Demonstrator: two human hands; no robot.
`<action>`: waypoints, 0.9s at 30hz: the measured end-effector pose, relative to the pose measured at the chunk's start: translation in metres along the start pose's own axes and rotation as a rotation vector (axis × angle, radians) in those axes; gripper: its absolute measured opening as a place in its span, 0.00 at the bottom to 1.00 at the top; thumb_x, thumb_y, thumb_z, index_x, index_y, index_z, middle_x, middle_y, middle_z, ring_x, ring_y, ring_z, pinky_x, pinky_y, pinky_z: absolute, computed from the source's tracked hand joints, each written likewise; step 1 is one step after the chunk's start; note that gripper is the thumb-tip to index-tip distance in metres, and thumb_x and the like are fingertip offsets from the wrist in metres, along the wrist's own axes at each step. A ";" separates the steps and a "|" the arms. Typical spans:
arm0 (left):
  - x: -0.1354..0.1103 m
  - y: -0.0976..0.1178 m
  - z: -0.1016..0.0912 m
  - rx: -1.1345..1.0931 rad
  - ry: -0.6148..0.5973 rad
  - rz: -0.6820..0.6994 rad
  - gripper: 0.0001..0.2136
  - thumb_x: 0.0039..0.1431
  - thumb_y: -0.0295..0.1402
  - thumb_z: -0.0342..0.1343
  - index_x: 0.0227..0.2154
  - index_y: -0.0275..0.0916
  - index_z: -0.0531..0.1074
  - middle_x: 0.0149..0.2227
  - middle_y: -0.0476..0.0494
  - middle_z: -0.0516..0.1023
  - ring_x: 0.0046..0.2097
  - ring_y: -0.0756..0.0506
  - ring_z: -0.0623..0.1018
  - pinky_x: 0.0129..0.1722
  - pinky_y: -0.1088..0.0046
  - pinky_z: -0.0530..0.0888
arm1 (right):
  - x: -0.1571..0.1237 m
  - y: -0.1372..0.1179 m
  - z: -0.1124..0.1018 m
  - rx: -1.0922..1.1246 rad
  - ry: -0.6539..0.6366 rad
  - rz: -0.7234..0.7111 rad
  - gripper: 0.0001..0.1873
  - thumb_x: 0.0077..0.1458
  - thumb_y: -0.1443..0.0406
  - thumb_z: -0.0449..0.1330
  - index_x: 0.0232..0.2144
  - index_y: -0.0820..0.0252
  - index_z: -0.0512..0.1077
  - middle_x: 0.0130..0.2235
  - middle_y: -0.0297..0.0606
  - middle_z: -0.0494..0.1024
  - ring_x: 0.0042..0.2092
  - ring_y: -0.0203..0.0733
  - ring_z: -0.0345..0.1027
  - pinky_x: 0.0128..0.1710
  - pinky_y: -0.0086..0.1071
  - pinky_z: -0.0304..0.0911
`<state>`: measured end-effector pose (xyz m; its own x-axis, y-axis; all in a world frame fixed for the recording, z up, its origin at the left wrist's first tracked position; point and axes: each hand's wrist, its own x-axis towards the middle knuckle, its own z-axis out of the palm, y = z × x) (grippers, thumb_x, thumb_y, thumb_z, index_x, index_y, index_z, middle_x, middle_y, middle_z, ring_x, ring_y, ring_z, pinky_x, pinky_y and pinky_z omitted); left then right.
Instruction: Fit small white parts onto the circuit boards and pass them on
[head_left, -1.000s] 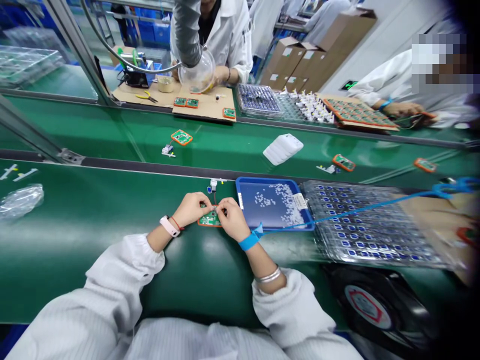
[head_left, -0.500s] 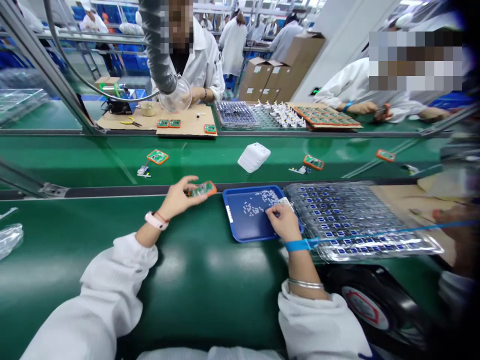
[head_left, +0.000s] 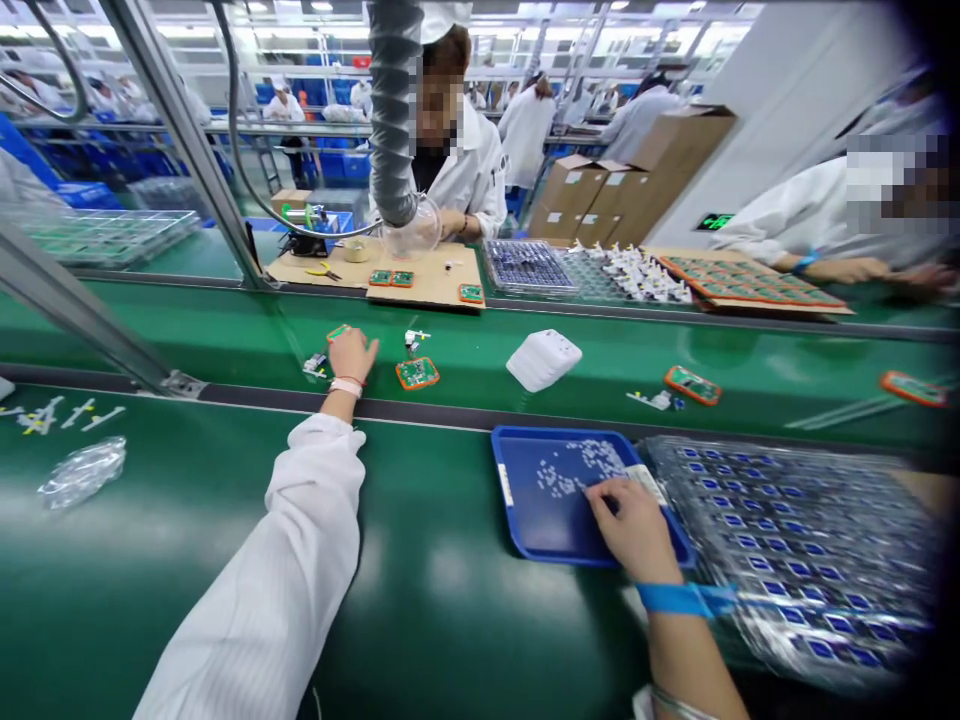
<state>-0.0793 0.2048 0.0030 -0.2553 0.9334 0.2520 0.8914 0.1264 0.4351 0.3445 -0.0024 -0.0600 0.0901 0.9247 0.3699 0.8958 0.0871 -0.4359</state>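
Observation:
My left hand (head_left: 352, 356) is stretched far out over the green conveyor belt (head_left: 465, 345). Its fingers are spread and lie on an orange-framed circuit board (head_left: 337, 331), which is mostly hidden under them. A second orange-framed circuit board (head_left: 418, 373) lies on the belt just right of that hand, with a small white part (head_left: 413, 338) behind it. My right hand (head_left: 631, 524) rests in the blue tray (head_left: 525, 520), fingertips pinched together among several small white parts (head_left: 574, 467). What they hold is too small to see.
A clear blister tray of blue components (head_left: 795, 540) lies right of the blue tray. A white stack (head_left: 544, 358) and more boards (head_left: 692, 384) ride the belt. A crumpled plastic bag (head_left: 82, 470) lies at left. Co-workers in white coats work across the belt.
My left hand has set its board down on the belt and moved left onto another board. My right hand stays in the blue tray. The view has tilted up.

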 end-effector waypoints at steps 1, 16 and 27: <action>0.006 -0.011 -0.005 0.030 0.012 -0.076 0.17 0.57 0.43 0.54 0.39 0.31 0.71 0.43 0.32 0.73 0.50 0.36 0.71 0.49 0.56 0.66 | 0.000 0.000 0.000 -0.004 -0.003 -0.003 0.12 0.48 0.58 0.51 0.21 0.57 0.69 0.29 0.44 0.74 0.35 0.48 0.66 0.40 0.43 0.61; 0.012 -0.063 -0.042 -0.451 0.250 -0.035 0.07 0.49 0.34 0.56 0.30 0.40 0.65 0.23 0.52 0.71 0.31 0.45 0.74 0.36 0.62 0.71 | 0.000 -0.011 0.000 -0.010 0.025 -0.031 0.11 0.50 0.60 0.51 0.21 0.58 0.67 0.31 0.44 0.72 0.37 0.47 0.65 0.41 0.45 0.61; -0.155 0.020 -0.034 -0.483 -0.270 0.594 0.09 0.59 0.32 0.48 0.41 0.39 0.66 0.36 0.46 0.76 0.37 0.48 0.76 0.38 0.73 0.71 | 0.000 -0.026 -0.007 0.009 0.022 0.027 0.09 0.48 0.63 0.51 0.20 0.59 0.66 0.36 0.46 0.71 0.40 0.48 0.63 0.45 0.48 0.59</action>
<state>-0.0346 0.0517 0.0019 0.3639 0.8556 0.3681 0.5737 -0.5172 0.6351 0.3241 -0.0073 -0.0427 0.1236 0.9183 0.3761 0.8890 0.0659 -0.4531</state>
